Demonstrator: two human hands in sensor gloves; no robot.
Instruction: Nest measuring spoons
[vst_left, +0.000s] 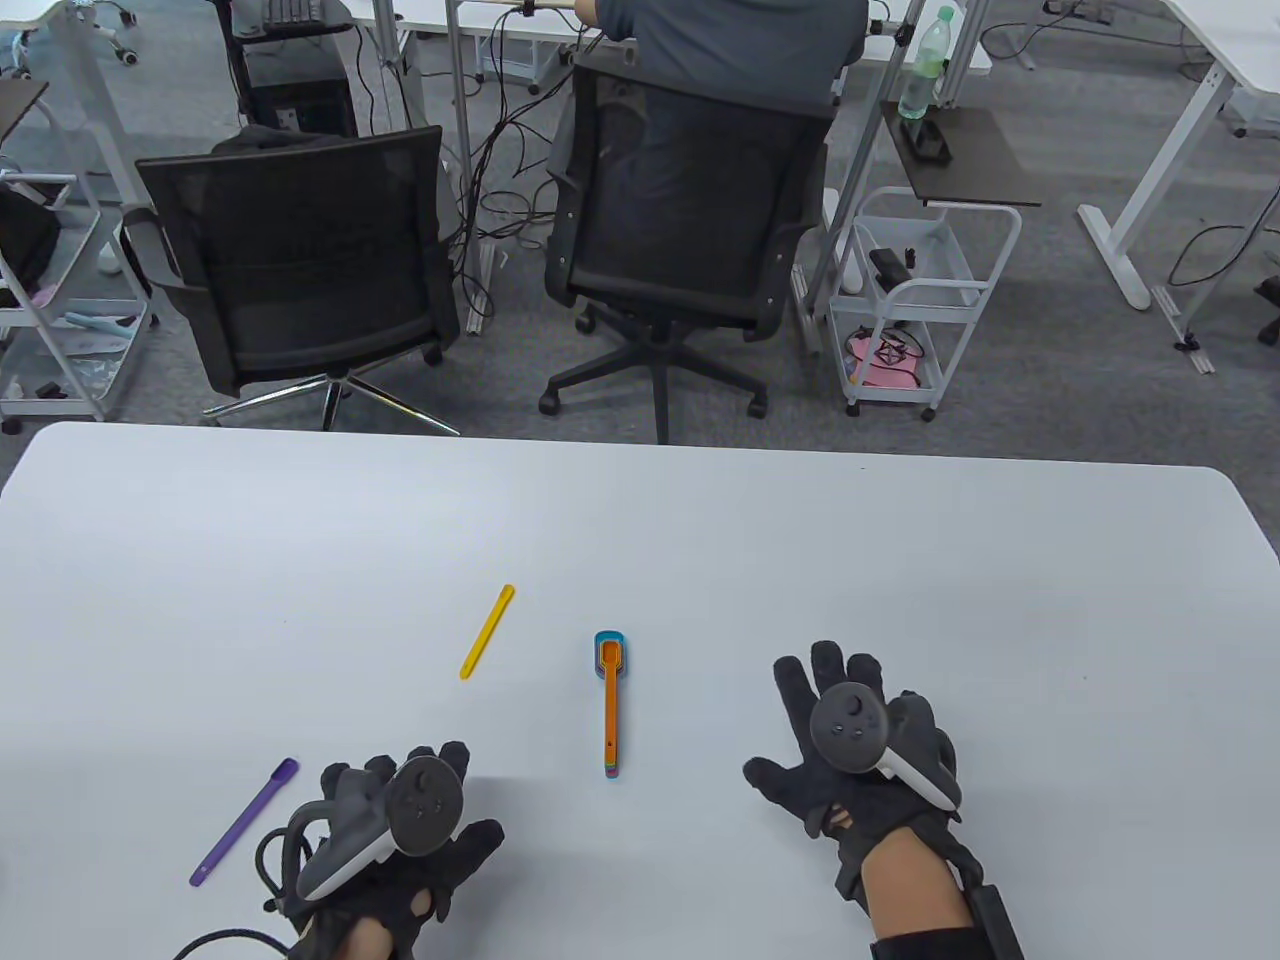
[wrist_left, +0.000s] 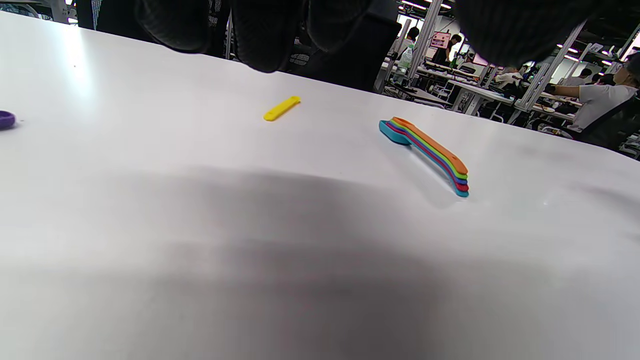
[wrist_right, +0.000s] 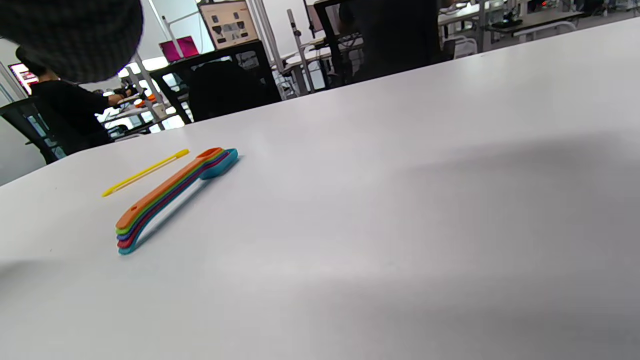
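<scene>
Nested spoons: a stack of coloured plastic measuring spoons (vst_left: 610, 705) lies near the middle of the white tabletop (vst_left: 300, 560), between the two hands and a little beyond them. The orange spoon is on top; green, purple, red and teal layers show below it in the left wrist view (wrist_left: 430, 152) and the right wrist view (wrist_right: 170, 195). The bowls point away from the person and the handles toward them.

Yellow piece: a slim yellow plastic stick-like spoon (vst_left: 487, 631) lies alone, left of the stack and apart from it, slanted, its far end tipped right. It also shows in the wrist views (wrist_left: 281, 108) (wrist_right: 145, 172). Whether it has a bowl cannot be told.

Purple piece: a slim purple plastic spoon (vst_left: 244, 822) lies slanted at the near left, just beside the left hand; whether they touch cannot be told. Only its rounded end shows at the left wrist view's edge (wrist_left: 6, 119).

Left hand: the black-gloved left hand (vst_left: 400, 830) rests low at the tabletop's near edge, palm down, with the grip holding nothing and the fingers loosely extended.

Right hand: the black-gloved right hand (vst_left: 860, 740) sits right of the stack, well apart from it, with the grip spread wide and holding nothing.

Background: two black mesh office chairs (vst_left: 300, 260) stand beyond the tabletop.
</scene>
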